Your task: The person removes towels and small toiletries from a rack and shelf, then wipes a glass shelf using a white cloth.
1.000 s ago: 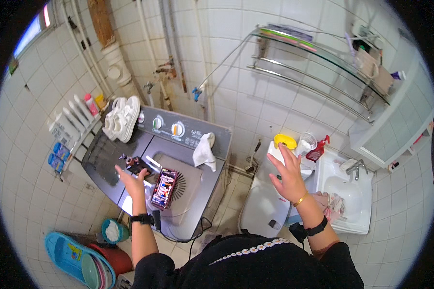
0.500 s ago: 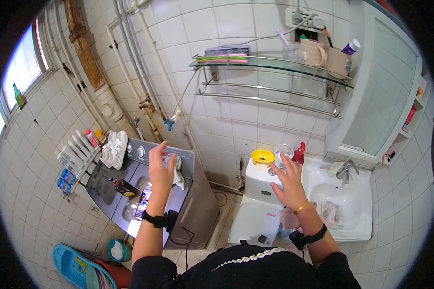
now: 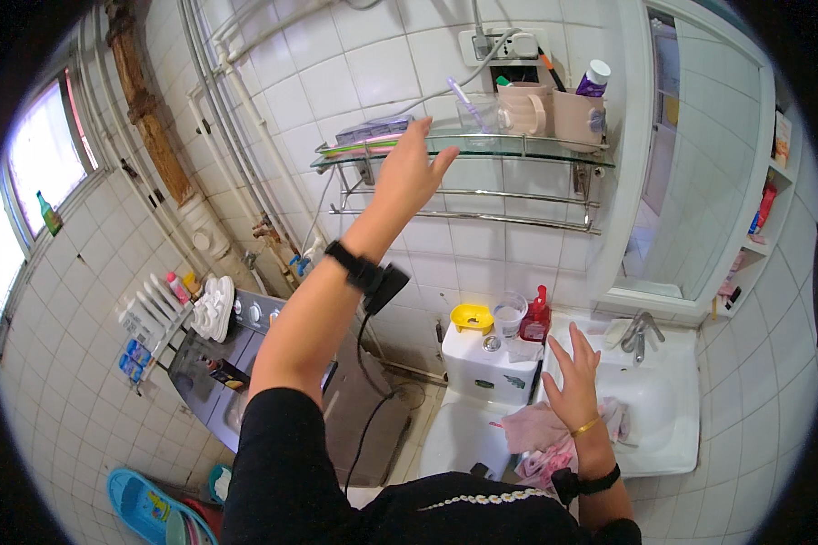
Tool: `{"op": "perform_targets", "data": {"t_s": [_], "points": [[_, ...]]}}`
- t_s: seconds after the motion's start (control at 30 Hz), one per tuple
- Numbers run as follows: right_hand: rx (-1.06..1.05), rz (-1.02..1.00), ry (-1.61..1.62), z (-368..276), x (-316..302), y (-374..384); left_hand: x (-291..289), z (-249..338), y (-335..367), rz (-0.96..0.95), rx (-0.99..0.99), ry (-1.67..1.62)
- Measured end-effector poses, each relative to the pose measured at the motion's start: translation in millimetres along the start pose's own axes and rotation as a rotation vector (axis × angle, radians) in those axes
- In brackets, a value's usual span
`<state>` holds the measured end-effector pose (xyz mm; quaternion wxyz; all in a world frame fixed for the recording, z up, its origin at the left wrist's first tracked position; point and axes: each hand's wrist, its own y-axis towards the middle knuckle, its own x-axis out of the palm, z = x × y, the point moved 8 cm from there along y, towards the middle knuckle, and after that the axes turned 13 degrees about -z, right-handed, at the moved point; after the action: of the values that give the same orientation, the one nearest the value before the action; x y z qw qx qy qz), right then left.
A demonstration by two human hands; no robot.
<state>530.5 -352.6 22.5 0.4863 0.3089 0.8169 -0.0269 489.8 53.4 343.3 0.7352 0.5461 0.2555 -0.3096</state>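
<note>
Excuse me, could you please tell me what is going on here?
One person is at work with bare hands. The left hand is open and reaches up in front of the glass shelf, near a clear cup; whether it touches anything is unclear. The right hand is open by the sink, with no object visible in it. The two pink mugs stand on the shelf.
</note>
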Motion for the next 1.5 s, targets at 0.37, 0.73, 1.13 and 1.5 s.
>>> {"op": "perform_targets", "data": {"t_s": [0.37,0.73,1.13,1.5], "points": [[0.132,0.106,-0.007,86,-50,-54,85,26,140,-0.035,-0.326,0.064],[0.104,0.124,-0.024,87,-51,-57,79,9,145,0.122,-0.204,0.082],[-0.023,0.052,-0.006,29,-7,-22,-58,-37,51,0.234,-0.159,-0.083],[-0.176,-0.091,-0.038,-109,102,59,-159,-193,-241,0.164,-0.461,-0.077]]}}
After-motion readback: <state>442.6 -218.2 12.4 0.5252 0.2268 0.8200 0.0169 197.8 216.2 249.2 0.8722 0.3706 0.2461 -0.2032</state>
